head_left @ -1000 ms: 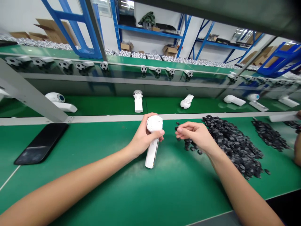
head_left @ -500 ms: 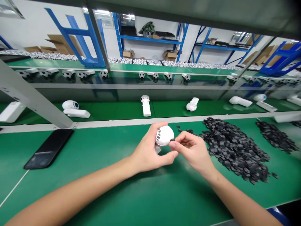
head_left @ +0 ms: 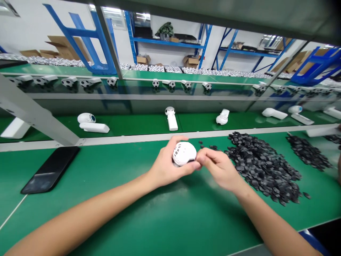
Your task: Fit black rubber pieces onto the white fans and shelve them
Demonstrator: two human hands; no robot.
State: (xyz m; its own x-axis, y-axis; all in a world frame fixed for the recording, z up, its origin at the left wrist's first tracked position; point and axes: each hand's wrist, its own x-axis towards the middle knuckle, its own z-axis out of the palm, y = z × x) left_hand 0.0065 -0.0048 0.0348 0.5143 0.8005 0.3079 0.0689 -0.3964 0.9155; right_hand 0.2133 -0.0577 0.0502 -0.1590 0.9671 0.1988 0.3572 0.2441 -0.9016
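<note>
Through the head camera I have my left hand [head_left: 170, 161] closed around a round white plastic fan head [head_left: 184, 153], fingers curled over its far side and thumb along the near side, holding it just above the green bench mat [head_left: 133, 213]. The casing is a smooth dome, with curved slots along its left side, a few tiny holes near the middle and a dark gap at the lower edge. My right hand [head_left: 220, 169] is curled and pressed against that edge, thumb and forefinger pinched together; I cannot tell whether they grip a small piece. Just right of it lies a heap of small black flat pieces [head_left: 261, 165], with strays [head_left: 205, 145] near the fan head. A black phone [head_left: 49, 174] lies flat to the left. Beyond a grey metal rail [head_left: 138, 139], white handheld fans [head_left: 172, 122] lie on a farther green shelf.
</note>
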